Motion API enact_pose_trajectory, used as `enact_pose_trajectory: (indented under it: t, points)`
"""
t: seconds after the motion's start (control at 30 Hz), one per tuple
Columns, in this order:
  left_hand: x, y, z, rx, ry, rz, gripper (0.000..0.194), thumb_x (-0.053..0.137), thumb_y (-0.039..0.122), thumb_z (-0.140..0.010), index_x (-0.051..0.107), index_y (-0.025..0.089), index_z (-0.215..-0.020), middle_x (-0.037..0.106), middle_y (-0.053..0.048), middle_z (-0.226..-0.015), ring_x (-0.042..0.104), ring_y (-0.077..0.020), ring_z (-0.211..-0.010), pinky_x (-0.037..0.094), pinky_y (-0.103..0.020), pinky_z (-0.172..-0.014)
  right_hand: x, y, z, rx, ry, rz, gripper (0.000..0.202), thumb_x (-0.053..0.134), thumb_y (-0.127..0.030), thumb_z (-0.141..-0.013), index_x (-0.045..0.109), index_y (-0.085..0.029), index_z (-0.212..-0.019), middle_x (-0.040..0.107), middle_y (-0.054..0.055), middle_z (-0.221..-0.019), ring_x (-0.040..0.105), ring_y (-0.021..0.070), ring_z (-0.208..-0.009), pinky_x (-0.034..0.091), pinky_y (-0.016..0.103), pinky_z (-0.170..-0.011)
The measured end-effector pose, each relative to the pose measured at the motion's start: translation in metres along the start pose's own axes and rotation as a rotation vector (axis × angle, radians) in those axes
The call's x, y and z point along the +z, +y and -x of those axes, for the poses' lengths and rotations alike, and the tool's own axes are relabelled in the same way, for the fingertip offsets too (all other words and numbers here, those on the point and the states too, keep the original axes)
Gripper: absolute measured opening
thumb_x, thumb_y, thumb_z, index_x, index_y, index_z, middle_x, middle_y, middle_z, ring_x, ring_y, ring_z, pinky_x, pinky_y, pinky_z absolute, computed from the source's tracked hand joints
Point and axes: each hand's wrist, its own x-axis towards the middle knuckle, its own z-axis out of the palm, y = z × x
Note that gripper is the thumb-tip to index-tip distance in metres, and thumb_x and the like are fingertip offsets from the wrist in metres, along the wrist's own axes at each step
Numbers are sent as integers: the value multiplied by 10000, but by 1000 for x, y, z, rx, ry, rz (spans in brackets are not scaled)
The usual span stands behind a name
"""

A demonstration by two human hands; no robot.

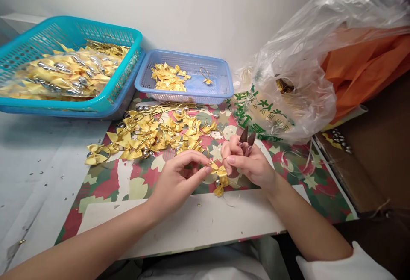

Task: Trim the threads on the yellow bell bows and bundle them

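Thumb and forefinger of my left hand (184, 177) pinch a thin gold cord (214, 162) attached to a yellow ribbon bow (219, 170). The cord's other end sits between the thumb and finger of my right hand (248, 160). Two dark pointed blades (244, 135), apparently small scissors, stick up from the curled fingers of that same hand; their handles are hidden. Just below the fingers hangs or lies another yellow bow (221, 184) with a silver bead. Beyond my hands spreads a pile of yellow bows (153, 132) with gold loops and silver beads.
A turquoise basket (120, 84) with bagged bows stands at the back left. Beside it, a blue basket (205, 97) holds loose bows and one looped bow. A clear plastic bag (297, 113) and orange material (365, 64) crowd the right. White board (179, 222) lines the front edge.
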Motion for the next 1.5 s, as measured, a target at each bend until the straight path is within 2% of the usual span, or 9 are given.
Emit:
enact_pose_trajectory:
  t: [0.2, 0.37, 0.67, 0.73, 0.87, 1.0, 1.07, 1.23, 1.5]
  points:
    - [1, -3, -2, 0, -105, 123, 81, 654, 268, -853, 663, 204, -803, 598, -44, -912, 582, -163, -848, 480, -246, -649, 1, 3, -3, 72, -72, -250, 325, 628, -210, -774, 332, -230, -640, 497, -46, -497, 422, 151, -579, 342, 282, -586]
    - [0, -3, 0, 11, -134, 125, 93, 618, 282, -879, 621, 212, -818, 566, -34, -915, 554, -154, -819, 462, -249, -636, 1, 4, -3, 72, -62, -226, 305, 607, -206, -783, 337, -231, -644, 507, -43, -538, 415, 148, -582, 339, 284, -595]
    - [2, -3, 3, 41, 79, -126, 50, 588, 240, -884, 571, 215, -844, 507, 10, -774, 455, -99, -585, 375, -210, -473, -2, -3, -1, -53, 205, 513, 280, 546, -100, -786, 310, -232, -714, 654, 25, -1007, 581, 170, -949, 426, 324, -814]
    - [3, -3, 4, 49, 155, -138, 41, 578, 217, -883, 541, 227, -897, 470, 27, -738, 426, -96, -550, 359, -205, -447, -3, -10, 1, -79, 245, 666, 314, 561, -90, -764, 289, -231, -699, 644, 28, -991, 590, 160, -879, 442, 311, -776]
    - [1, 0, 11, 362, 193, -171, 182, 562, 77, -816, 499, 237, -875, 470, 22, -729, 450, -112, -573, 378, -217, -475, -5, -22, 7, 178, -20, 820, 341, 631, -110, -703, 313, -225, -659, 597, -26, -719, 529, 103, -575, 385, 236, -516]
    - [2, 0, 20, 743, -212, -329, 203, 551, 55, -725, 522, 235, -814, 508, 21, -609, 444, -130, -497, 328, -262, -454, -7, -19, 10, 343, -187, 935, 304, 611, -70, -669, 345, -216, -652, 530, -63, -583, 488, 91, -521, 306, 206, -440]
    - [5, -1, 21, 705, -342, -444, 134, 542, 103, -749, 512, 232, -731, 510, 17, -561, 422, -131, -453, 275, -278, -424, -9, -15, 10, 332, -169, 934, 282, 560, -45, -673, 336, -215, -647, 517, -66, -569, 471, 85, -512, 299, 200, -435]
    - [7, -2, 13, 337, -179, -542, 155, 522, 172, -836, 492, 206, -688, 453, 42, -549, 409, -99, -454, 316, -226, -454, -12, -14, 8, 277, -60, 844, 294, 598, -90, -684, 336, -218, -647, 523, -54, -612, 501, 91, -544, 347, 201, -457]
    - [7, -1, 9, 167, -219, -524, 80, 569, 248, -823, 549, 181, -863, 527, 19, -644, 485, -124, -546, 357, -226, -500, -8, -10, 7, 412, -190, 638, 292, 667, -149, -712, 384, -212, -676, 559, -57, -609, 535, 97, -514, 358, 201, -433]
